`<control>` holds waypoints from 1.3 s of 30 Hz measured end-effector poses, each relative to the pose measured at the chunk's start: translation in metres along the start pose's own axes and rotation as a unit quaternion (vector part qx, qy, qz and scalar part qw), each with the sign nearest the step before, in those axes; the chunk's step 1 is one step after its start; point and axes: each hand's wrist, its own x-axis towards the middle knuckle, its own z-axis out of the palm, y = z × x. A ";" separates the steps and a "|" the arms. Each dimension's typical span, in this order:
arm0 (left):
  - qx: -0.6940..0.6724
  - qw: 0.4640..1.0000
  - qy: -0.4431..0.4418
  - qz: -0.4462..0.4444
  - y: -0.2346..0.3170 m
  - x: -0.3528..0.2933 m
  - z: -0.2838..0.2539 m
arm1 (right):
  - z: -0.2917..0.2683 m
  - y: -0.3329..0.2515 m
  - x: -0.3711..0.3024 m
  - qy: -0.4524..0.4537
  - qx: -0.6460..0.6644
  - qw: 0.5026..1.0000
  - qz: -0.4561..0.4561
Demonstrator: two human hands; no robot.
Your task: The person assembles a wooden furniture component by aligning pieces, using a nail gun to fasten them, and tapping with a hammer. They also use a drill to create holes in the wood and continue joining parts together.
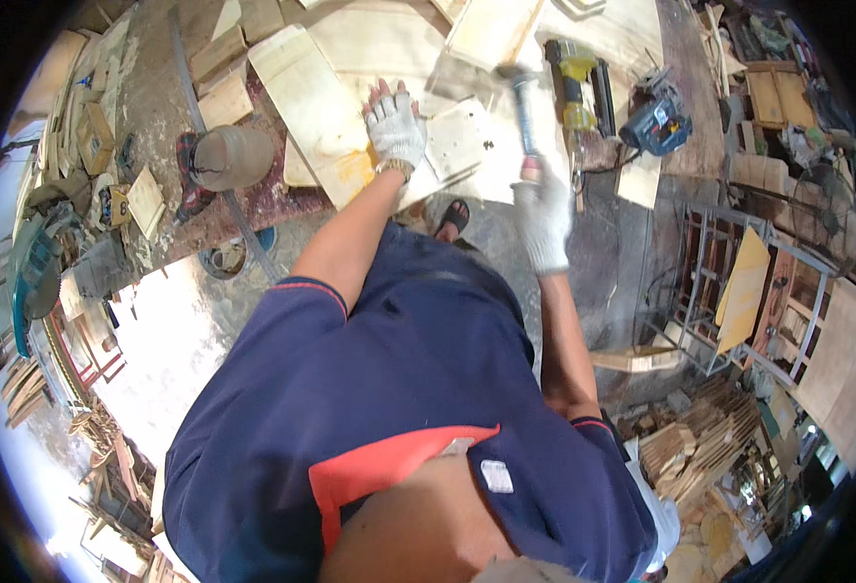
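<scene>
My left hand (396, 126), in a white knit glove with bare fingertips, lies flat with its fingers apart on pale wooden boards. Beneath and beside it are a long board (306, 92) and a smaller wooden piece (459, 139) with dark spots. In my right hand (544, 219), gloved the same way, is a hammer (525, 112), gripped by its handle. The hammer's head points away from me over the boards, slightly smeared by motion. Whether my left hand also pins down something small cannot be made out.
Right of the hammer lie a yellow-green and black nail gun (576, 87) and a blue jigsaw (656, 126). A translucent plastic tub (233, 157) stands at left. A metal frame (807, 277) with boards is at far right, above stacked wood scraps (700, 437).
</scene>
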 end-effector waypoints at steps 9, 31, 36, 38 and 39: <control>-0.002 1.000 -0.006 -0.010 0.000 0.005 -0.001 | 0.035 0.017 -0.023 -0.076 -0.046 0.993 0.083; 0.016 0.999 0.049 -0.016 -0.001 0.006 0.009 | 0.052 0.046 -0.028 -0.068 -0.096 0.992 0.044; 0.117 0.993 -0.010 -0.001 -0.001 0.007 0.013 | 0.069 0.079 -0.035 0.003 -0.061 0.995 0.083; 0.019 0.998 0.051 -0.017 0.004 0.009 -0.001 | 0.071 0.083 -0.031 -0.071 -0.064 0.993 0.064; -0.034 0.997 0.074 -0.014 -0.001 0.006 -0.015 | 0.070 0.084 -0.028 -0.065 -0.095 0.992 0.042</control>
